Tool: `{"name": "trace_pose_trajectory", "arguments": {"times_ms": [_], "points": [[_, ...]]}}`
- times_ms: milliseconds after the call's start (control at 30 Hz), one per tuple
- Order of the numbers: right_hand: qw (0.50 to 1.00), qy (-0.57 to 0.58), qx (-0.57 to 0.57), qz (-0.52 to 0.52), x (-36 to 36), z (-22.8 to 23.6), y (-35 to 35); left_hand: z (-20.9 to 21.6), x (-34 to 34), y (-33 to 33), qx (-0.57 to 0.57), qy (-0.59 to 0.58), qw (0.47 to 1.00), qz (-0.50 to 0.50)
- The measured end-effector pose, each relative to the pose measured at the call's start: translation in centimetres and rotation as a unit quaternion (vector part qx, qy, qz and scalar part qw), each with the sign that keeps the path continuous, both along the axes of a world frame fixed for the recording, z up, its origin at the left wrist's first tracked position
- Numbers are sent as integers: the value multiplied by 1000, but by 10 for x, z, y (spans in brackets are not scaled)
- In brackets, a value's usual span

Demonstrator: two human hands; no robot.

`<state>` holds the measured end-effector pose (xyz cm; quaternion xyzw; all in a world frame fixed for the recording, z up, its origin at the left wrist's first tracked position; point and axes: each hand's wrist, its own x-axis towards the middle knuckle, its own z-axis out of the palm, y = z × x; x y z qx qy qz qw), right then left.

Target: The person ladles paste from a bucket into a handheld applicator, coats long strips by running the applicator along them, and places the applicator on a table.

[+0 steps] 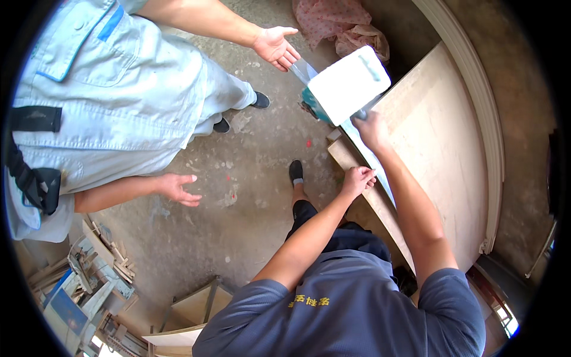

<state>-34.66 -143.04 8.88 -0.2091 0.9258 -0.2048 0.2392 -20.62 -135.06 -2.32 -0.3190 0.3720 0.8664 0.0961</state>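
Note:
My right hand (372, 130) is closed round a dark grey handle (360, 113), slightly blurred, close to a white block-like thing with rounded corners (350, 85). Whether the handle belongs to that block, I cannot tell. Something teal (315, 104) shows under the block's left side. A pale bluish strip (376, 163) runs along the edge of a wooden board (437, 143), between my hands. My left hand (358, 180) is nearer to me, fingers pinched together by the strip and above a narrow wooden plank (351, 156). What lies in the pinch is too small to make out.
At the left stands a co-worker in light work clothes (119, 89), one open hand (278, 47) near the white block, the other hand (180, 189) lower. Pink patterned cloth (333, 24) lies behind. Wood scraps (110, 253) and machinery (77, 303) are at lower left. Pale curved moulding (491, 119) borders the board.

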Motion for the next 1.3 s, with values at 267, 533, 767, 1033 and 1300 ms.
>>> {"name": "trace_pose_trajectory", "arguments": {"times_ms": [267,533,767,1033,1300], "points": [[994,-17,-90,-63,0,27,99,-21,19,-86,-223,-48,951,211],[994,-60,-65,-68,13,68,142,55,-61,-320,225,56,968,96],[989,-103,-56,-95,26,73,178,54,-76,-336,150,37,988,-20],[993,-86,2,-80,28,62,185,48,-69,-279,324,171,928,-67],[999,-18,-37,1,3,61,79,14,-53,-268,430,240,867,-75]]}}
